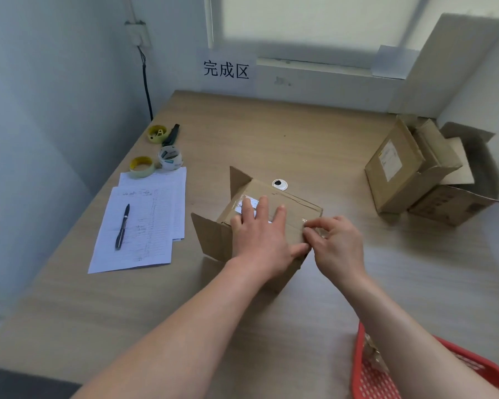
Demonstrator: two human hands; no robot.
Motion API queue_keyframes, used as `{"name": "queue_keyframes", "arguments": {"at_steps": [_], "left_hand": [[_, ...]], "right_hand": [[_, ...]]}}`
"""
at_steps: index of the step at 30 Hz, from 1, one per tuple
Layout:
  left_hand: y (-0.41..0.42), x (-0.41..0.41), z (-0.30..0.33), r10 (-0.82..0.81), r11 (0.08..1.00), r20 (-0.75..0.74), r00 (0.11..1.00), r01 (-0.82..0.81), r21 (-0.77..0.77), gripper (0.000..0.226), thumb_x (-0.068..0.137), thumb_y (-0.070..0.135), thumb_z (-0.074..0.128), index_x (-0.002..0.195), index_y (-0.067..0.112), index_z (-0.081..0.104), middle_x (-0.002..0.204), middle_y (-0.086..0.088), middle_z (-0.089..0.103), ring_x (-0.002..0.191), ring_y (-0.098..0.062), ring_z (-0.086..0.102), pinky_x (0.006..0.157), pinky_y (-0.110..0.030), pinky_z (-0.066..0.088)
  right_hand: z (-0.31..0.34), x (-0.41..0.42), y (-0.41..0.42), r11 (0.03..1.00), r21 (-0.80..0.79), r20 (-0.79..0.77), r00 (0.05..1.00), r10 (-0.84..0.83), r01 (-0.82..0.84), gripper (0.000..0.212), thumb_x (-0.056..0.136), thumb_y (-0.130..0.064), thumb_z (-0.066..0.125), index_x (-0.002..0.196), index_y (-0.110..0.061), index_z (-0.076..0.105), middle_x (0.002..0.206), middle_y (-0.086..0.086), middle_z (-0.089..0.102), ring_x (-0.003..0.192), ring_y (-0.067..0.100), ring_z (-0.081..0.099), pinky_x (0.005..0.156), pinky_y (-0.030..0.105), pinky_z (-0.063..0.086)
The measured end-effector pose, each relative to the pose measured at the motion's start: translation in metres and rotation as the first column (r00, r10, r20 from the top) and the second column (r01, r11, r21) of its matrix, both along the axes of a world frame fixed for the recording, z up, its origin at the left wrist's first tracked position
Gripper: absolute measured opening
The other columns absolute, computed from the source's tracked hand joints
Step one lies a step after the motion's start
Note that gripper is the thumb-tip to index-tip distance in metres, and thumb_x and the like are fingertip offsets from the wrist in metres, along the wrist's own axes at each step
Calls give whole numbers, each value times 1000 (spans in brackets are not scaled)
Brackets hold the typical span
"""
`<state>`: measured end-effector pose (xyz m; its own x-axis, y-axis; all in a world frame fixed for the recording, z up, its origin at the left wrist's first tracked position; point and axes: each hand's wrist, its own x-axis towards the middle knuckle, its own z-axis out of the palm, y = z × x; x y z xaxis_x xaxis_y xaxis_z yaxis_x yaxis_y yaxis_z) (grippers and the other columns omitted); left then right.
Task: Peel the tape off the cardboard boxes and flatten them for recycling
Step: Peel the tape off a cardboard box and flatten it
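Note:
A small brown cardboard box (294, 207) lies on the wooden table (300, 133) in the middle, with two end flaps standing open on its left. Clear tape (249, 203) shines along its top. My left hand (260, 234) rests flat on the box top, fingers spread, pressing it down. My right hand (337, 246) pinches the tape's end at the box's right near corner with thumb and fingertips. Two more cardboard boxes (398, 168) with open flaps stand at the table's far right.
Lined papers (144, 226) with a black pen (123, 227) lie at the left. Behind them sit tape rolls (141, 167), a yellow ring and a dark cutter (171, 135). A red plastic basket (386, 375) is at the near right. A white cable grommet (279, 184) sits behind the box.

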<state>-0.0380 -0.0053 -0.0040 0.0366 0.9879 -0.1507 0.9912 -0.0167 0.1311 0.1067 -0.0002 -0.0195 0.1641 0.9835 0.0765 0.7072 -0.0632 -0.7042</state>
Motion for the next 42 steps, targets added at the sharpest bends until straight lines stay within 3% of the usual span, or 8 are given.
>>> {"name": "queue_keyframes", "arguments": {"at_steps": [4,11,16,22,25,28,35,42], "left_hand": [[1,-1,1,10,1000,-10,1000,-10,-13,90,83,84,36,155,35,11,165,-4,-3,149,-38,-9,115,-52,12],[1,-1,1,23,999,-27,999,-24,-46,89,85,83,33,156,37,8,166,-3,-6,150,-36,-10,115,-51,11],[3,-6,2,44,997,-20,999,-45,-69,94,80,88,32,156,39,7,166,0,-6,150,-33,-9,116,-51,11],[5,-4,3,39,996,-33,999,-41,-79,95,79,89,31,156,40,5,166,1,-6,151,-32,-9,117,-53,11],[5,-5,4,49,995,-32,998,-52,-87,103,73,94,29,157,39,3,167,1,-7,151,-32,-11,117,-55,9],[6,0,8,83,990,-29,996,-86,-110,121,60,101,36,157,36,3,167,-1,-7,151,-34,-11,117,-58,9],[1,0,28,73,996,73,995,-69,-57,119,61,92,53,152,49,-11,165,6,-8,151,-34,2,114,-60,17],[-9,-12,47,22,999,318,948,-36,39,140,53,84,71,150,46,-23,158,19,-28,151,-19,-17,120,-55,22]], "right_hand": [[0,-3,6,997,-66,-126,991,-38,30,12,78,-42,68,74,-31,66,89,1,66,80,19,62,70,36,50],[4,-8,19,994,-102,271,961,58,-31,19,98,-35,50,90,-20,58,96,-1,48,88,25,50,69,32,32],[-12,3,9,998,1,-197,979,-54,55,28,100,-25,49,75,-15,46,77,1,55,80,28,54,68,38,38],[-13,3,-3,928,-270,-793,487,-365,256,22,105,-15,47,84,-9,52,81,10,63,75,19,67,65,31,57],[-11,0,1,890,-383,-859,261,-441,245,22,106,-11,43,85,-6,50,77,12,60,70,20,66,60,30,58],[-14,-3,7,872,-426,-855,209,-475,240,22,105,-9,43,84,-6,47,74,13,55,66,20,62,55,28,58],[2,0,28,926,-372,-890,257,-376,66,15,97,-4,48,84,-11,51,65,5,46,45,9,47,38,19,36],[71,3,42,988,-59,-711,701,61,-146,25,95,-14,63,73,-17,53,57,-2,52,43,8,51,38,21,36]]}}
